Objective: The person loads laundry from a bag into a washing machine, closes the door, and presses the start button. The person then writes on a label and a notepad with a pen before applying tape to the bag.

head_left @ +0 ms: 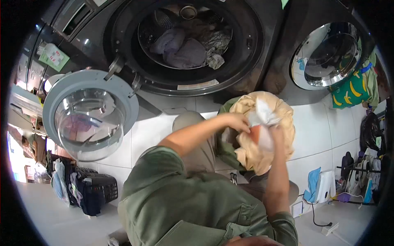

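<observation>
My left hand [238, 121] is closed at the edge of a white and orange cloth [266, 117], blurred by motion. On the other side of that cloth my right hand [277, 133] grips it, its fingers smeared. Both hands are over a bundle of beige fabric [283, 108], which bulges from a green laundry bag [225, 153] between my knees. In front of me the washer drum [162, 24] stands open, with a greyish-purple cloth [186, 53] and a patterned grey cloth [217, 45] inside.
The round washer door [49, 106] is swung out to the left. A second open machine door [297, 67] is at right, near a green banana-print bag [353, 90]. A black laundry basket [108, 186] with clothes is at lower left, a power cord [315, 219] at lower right.
</observation>
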A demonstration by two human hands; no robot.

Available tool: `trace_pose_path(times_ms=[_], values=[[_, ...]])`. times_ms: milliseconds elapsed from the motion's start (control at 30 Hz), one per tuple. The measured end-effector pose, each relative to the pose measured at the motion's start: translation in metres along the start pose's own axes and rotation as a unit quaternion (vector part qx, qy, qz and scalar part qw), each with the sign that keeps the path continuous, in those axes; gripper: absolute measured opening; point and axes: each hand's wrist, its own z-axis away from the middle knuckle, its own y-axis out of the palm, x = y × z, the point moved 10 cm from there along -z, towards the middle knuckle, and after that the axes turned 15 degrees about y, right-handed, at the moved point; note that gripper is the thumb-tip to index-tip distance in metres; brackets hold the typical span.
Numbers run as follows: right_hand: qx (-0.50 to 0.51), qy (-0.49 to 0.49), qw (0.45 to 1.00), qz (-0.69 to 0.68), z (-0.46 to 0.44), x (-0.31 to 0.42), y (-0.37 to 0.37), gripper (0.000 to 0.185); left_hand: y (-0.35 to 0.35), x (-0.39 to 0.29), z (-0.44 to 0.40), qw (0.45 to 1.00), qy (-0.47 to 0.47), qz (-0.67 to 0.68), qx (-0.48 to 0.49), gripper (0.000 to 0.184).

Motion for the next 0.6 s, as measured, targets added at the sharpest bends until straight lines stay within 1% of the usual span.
trace_pose_path(times_ms=[33, 67, 100, 133, 167, 200, 233, 267, 300, 333, 367, 400, 533, 567, 600], values=[[0.046, 0.008, 0.998, 0.035, 0.041, 0.023, 0.007, 0.047, -0.029, 0.013, 0.015, 0.985, -0.006, 0.165, -0.045, 0.038], [-0.028, -0.016, 0.996, 0.079, 0.063, 0.034, 0.019, 0.047, -0.082, 0.004, 0.043, 0.973, -0.041, 0.192, -0.119, 0.028], [-0.104, -0.040, 0.986, 0.122, 0.074, 0.041, 0.025, 0.048, -0.127, 0.037, 0.057, 0.954, -0.075, 0.216, -0.195, 0.024], [-0.106, -0.040, 0.986, 0.118, 0.072, 0.041, 0.032, 0.048, -0.185, 0.059, 0.074, 0.929, -0.027, 0.196, -0.312, 0.025], [-0.095, -0.056, 0.986, 0.123, 0.072, 0.040, 0.041, 0.049, -0.235, 0.089, 0.093, 0.893, -0.066, 0.150, -0.419, 0.034], [-0.084, -0.073, 0.986, 0.128, 0.071, 0.042, 0.049, 0.050, -0.291, 0.128, 0.120, 0.823, -0.087, -0.074, -0.556, 0.056], [-0.086, -0.070, 0.986, 0.128, 0.066, 0.042, 0.049, 0.050, -0.319, 0.137, 0.130, 0.803, -0.237, -0.130, -0.531, 0.083], [-0.065, -0.061, 0.989, 0.120, 0.059, 0.041, 0.047, 0.049, -0.338, 0.136, 0.121, 0.806, -0.232, -0.130, -0.529, 0.083], [-0.045, -0.052, 0.991, 0.111, 0.054, 0.042, 0.044, 0.047, -0.355, 0.138, 0.110, 0.799, -0.323, -0.241, -0.446, 0.094], [-0.055, -0.047, 0.992, 0.107, 0.051, 0.046, 0.036, 0.047, -0.374, 0.142, 0.096, 0.769, -0.401, -0.348, -0.355, 0.105], [-0.033, -0.052, 0.996, 0.062, 0.051, 0.051, 0.031, 0.044, -0.389, 0.165, 0.083, 0.781, -0.420, -0.354, -0.297, 0.110], [-0.010, -0.056, 0.998, 0.019, 0.051, 0.051, 0.031, 0.042, -0.397, 0.186, 0.074, 0.785, -0.410, -0.357, -0.297, 0.110], [-0.020, -0.023, 0.999, 0.018, 0.031, 0.037, 0.040, 0.045, -0.389, 0.290, 0.034, 0.832, -0.388, -0.329, -0.220, 0.099], [-0.017, -0.005, 0.999, 0.046, 0.026, 0.031, 0.044, 0.047, -0.379, 0.307, 0.027, 0.843, -0.388, -0.317, -0.196, 0.097], [-0.009, 0.013, 0.997, 0.075, 0.023, 0.023, 0.049, 0.049, -0.371, 0.310, 0.026, 0.847, -0.387, -0.311, -0.192, 0.097]])
